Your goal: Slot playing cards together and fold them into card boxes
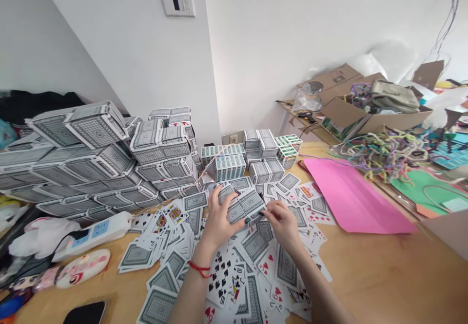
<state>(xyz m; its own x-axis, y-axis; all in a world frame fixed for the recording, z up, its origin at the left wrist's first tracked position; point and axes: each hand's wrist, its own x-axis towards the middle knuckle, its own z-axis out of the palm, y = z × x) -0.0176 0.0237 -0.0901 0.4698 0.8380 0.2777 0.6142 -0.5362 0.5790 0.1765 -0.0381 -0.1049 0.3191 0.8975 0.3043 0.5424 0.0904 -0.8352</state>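
Note:
A box-shaped block of playing cards [244, 206], patterned grey backs outward, is tilted in the air between my two hands. My left hand [218, 222], with a red string bracelet [199, 268] at the wrist, wraps round its left side, thumb along the front and fingers over the top. At the block's right end my right hand [284, 224] has thumb and index finger pinched together at the edge. Whether a separate card is in that pinch I cannot make out. Beneath both hands spread loose cards [253, 246], some face up, such as a ten of spades [220, 275].
Stacked card blocks [161, 143] rise at the left and back, beside green-and-white card boxes [230, 167]. A power strip [95, 234] and phone [86, 313] lie left. Rightward are pink paper [351, 197], tangled pipe cleaners [387, 153] and a cardboard box [391, 119].

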